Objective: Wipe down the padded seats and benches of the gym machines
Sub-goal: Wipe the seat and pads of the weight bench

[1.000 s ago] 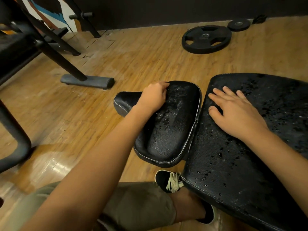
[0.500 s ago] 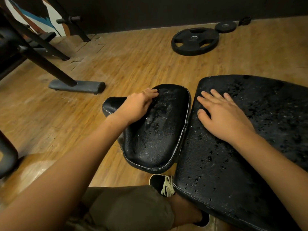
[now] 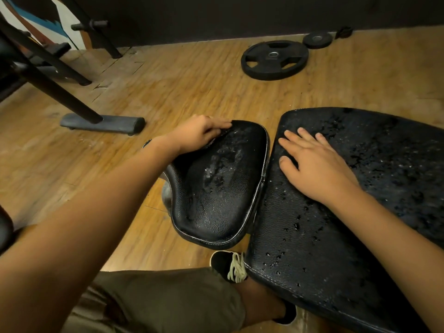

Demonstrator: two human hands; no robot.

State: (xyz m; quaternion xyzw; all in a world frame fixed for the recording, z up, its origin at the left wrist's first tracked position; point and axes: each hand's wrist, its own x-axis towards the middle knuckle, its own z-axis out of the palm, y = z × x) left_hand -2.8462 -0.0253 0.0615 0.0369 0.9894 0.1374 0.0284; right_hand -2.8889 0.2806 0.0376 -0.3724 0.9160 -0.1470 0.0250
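A small black padded seat (image 3: 221,195), wet with droplets, sits at the centre. My left hand (image 3: 197,133) lies on its far-left edge with the fingers curled over the rim. No cloth shows under it. To the right is a larger black bench pad (image 3: 312,248), speckled with water drops. My right hand (image 3: 314,162) rests flat on its near-left part, fingers straight and spread.
The wooden floor holds a large weight plate (image 3: 274,60) and a small one (image 3: 317,39) at the back right. A machine's black leg and grey foot (image 3: 103,122) stand at left. My shoe (image 3: 230,265) and knee are under the pads.
My left hand has slid from the top of the seat to its far-left rim. The right hand has stayed flat on the bench pad. The view shifted slightly.
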